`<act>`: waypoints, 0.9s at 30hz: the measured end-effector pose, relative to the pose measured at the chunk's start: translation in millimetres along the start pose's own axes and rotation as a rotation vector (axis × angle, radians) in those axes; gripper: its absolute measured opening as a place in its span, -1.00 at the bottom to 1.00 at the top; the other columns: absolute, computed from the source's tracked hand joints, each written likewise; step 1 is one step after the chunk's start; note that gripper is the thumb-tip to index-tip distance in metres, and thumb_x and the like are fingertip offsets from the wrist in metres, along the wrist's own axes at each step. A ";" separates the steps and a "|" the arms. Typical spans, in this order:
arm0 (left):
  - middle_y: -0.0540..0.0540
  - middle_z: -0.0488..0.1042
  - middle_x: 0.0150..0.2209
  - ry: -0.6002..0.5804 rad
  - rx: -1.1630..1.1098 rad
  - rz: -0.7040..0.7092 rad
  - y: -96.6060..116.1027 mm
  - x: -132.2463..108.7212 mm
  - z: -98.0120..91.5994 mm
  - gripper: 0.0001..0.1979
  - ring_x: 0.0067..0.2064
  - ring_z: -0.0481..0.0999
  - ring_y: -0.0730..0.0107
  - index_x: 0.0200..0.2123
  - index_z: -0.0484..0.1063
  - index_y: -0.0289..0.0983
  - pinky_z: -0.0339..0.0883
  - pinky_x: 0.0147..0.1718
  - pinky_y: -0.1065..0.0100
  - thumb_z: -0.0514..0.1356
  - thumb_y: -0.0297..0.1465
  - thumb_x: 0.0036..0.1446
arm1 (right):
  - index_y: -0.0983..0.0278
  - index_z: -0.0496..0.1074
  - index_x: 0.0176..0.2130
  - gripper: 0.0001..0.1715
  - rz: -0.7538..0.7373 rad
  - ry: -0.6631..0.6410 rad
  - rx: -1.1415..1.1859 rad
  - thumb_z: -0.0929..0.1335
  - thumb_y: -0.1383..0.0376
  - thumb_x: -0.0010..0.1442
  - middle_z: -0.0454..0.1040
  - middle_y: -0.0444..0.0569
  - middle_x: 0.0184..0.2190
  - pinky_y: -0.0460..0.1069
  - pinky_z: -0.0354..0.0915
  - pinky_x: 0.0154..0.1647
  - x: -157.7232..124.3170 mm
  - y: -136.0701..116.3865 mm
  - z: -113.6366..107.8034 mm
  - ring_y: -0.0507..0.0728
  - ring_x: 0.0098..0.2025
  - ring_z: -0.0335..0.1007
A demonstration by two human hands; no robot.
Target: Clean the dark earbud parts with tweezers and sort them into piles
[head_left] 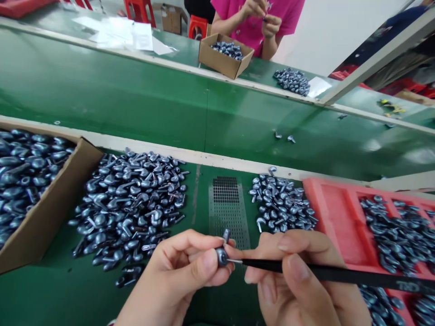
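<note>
My left hand (190,267) pinches a glossy dark blue-grey earbud shell (222,257) between thumb and fingers, its stem pointing up. In my right hand (299,276) are black tweezers (326,272) with a thin silver tip. That tip touches or nearly touches the round end of the shell; the exact contact is too small to make out. Just beyond my fingers lies a clear sheet (227,217) with rows of small dots, its far part covered by small black pieces (225,189).
A large heap of earbud shells (136,203) lies left, beside a cardboard box (54,213) of more. Right are a smaller heap (283,203) and a red foam tray (331,213) holding shells. Across the green partition (170,108), a person in pink (258,22) works behind another box (220,63).
</note>
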State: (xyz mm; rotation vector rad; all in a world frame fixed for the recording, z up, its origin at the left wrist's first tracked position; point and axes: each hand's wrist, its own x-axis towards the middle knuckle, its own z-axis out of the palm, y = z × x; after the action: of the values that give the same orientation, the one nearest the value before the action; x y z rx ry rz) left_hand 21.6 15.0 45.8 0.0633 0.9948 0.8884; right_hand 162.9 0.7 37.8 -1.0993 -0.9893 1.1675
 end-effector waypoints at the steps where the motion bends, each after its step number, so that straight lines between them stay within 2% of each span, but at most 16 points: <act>1: -0.03 0.66 -0.40 -0.004 -0.004 0.003 -0.1 -0.3 0.3 -0.82 -0.45 0.60 0.54 -0.53 0.60 -0.26 0.43 -0.44 0.68 0.49 -0.42 -0.30 | 0.09 0.45 -0.22 -0.87 0.004 0.000 -0.008 0.30 0.29 0.26 0.57 -0.07 -0.47 -0.11 0.24 -0.76 0.1 0.0 0.1 0.08 -0.56 0.47; 6: -0.05 0.66 -0.40 0.024 -0.002 -0.027 -1.1 -0.2 0.9 -0.80 -0.44 0.60 0.53 -0.54 0.60 -0.27 0.44 -0.44 0.67 0.50 -0.40 -0.33 | 0.08 0.44 -0.25 -0.90 0.019 0.013 -0.040 0.31 0.26 0.26 0.55 -0.10 -0.48 -0.10 0.22 -0.76 -1.0 -0.6 -0.9 0.05 -0.60 0.41; 12: 0.01 0.64 -0.47 0.053 -0.006 -0.060 -2.5 0.2 0.2 -0.79 -0.48 0.56 0.56 -0.56 0.60 -0.25 0.44 -0.44 0.65 0.51 -0.38 -0.37 | 0.09 0.45 -0.26 -0.91 0.025 0.039 -0.083 0.32 0.26 0.25 0.55 -0.11 -0.46 -0.11 0.28 -0.72 -5.3 -2.7 -4.1 0.03 -0.59 0.44; 15: 0.01 0.64 -0.48 0.037 -0.015 -0.058 -2.4 -0.6 0.8 -0.81 -0.46 0.57 0.54 -0.55 0.60 -0.26 0.44 -0.44 0.65 0.50 -0.40 -0.34 | 0.08 0.46 -0.28 -0.91 0.035 0.046 -0.077 0.33 0.25 0.24 0.52 -0.10 -0.48 -0.11 0.21 -0.78 -5.3 -3.0 -4.7 0.04 -0.60 0.43; 19: 0.03 0.63 -0.50 0.014 -0.038 -0.047 -3.8 -1.3 0.6 -0.82 -0.46 0.57 0.54 -0.55 0.60 -0.25 0.43 -0.45 0.64 0.49 -0.41 -0.32 | 0.08 0.46 -0.26 -0.90 0.036 0.028 -0.092 0.32 0.25 0.24 0.54 -0.09 -0.46 -0.11 0.23 -0.78 -4.2 -2.7 -5.2 0.05 -0.60 0.44; 24: 0.02 0.63 -0.46 -0.033 -0.034 -0.027 -7.7 -1.8 -3.6 -0.86 -0.46 0.57 0.55 -0.50 0.62 -0.25 0.44 -0.44 0.63 0.46 -0.41 -0.23 | 0.09 0.47 -0.27 -0.92 0.034 0.029 -0.096 0.34 0.25 0.23 0.53 -0.11 -0.51 -0.11 0.35 -0.66 -5.3 -2.6 -7.0 0.03 -0.61 0.43; 27: 0.02 0.63 -0.49 -0.023 -0.035 -0.037 -6.9 -1.8 -3.2 -0.88 -0.47 0.56 0.56 -0.50 0.61 -0.27 0.44 -0.44 0.64 0.46 -0.45 -0.21 | 0.10 0.46 -0.25 -0.90 0.020 -0.002 -0.105 0.32 0.29 0.25 0.56 -0.12 -0.47 -0.11 0.40 -0.59 -6.1 -2.7 -9.2 0.02 -0.61 0.45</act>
State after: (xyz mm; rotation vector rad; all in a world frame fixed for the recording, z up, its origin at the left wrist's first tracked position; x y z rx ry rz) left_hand 23.0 8.1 42.3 0.0246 0.9559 0.8690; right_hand 171.5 -6.7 38.5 -1.1937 -1.0536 1.1434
